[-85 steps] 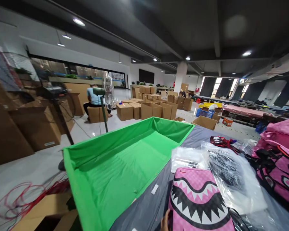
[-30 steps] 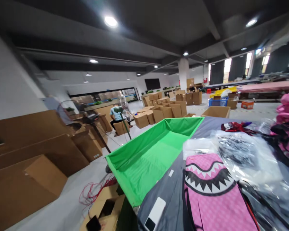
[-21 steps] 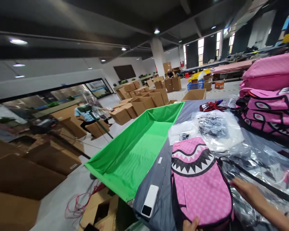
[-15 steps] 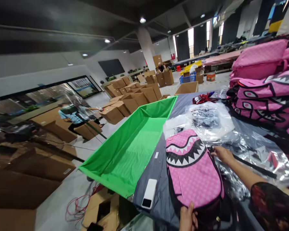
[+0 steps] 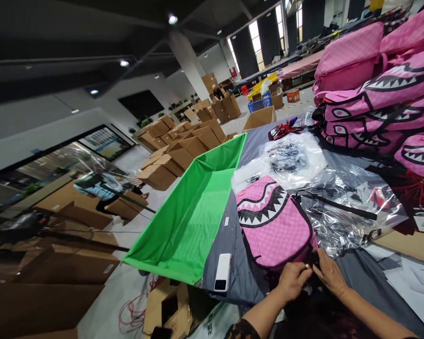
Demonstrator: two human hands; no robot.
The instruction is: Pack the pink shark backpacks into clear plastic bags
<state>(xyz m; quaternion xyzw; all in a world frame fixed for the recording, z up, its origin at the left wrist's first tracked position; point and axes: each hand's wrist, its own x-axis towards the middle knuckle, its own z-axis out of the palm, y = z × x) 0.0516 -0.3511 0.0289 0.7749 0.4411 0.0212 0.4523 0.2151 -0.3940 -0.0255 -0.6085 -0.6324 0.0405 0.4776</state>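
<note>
A pink backpack [image 5: 273, 221] with a shark-mouth print lies flat on the grey table cover [image 5: 229, 235] in front of me. My left hand [image 5: 292, 280] and my right hand [image 5: 328, 274] meet at its near black edge. Both have fingers pinched together on the dark part of the bag there. What exactly they grip is too small to make out. A white phone [image 5: 222, 272] lies on the cover just left of the bag.
A green fabric bin [image 5: 194, 212] hangs off the table's left side. Clear plastic bags [image 5: 339, 207] with a black strap lie right of the backpack. Several pink shark backpacks [image 5: 381, 94] are stacked at the far right. Cardboard boxes [image 5: 176, 155] fill the floor; a person in blue [image 5: 92, 188] sits there.
My view has tipped down and to the right. My right hand drew back from the bag's side to its near edge. Both hands now pinch there together.
</note>
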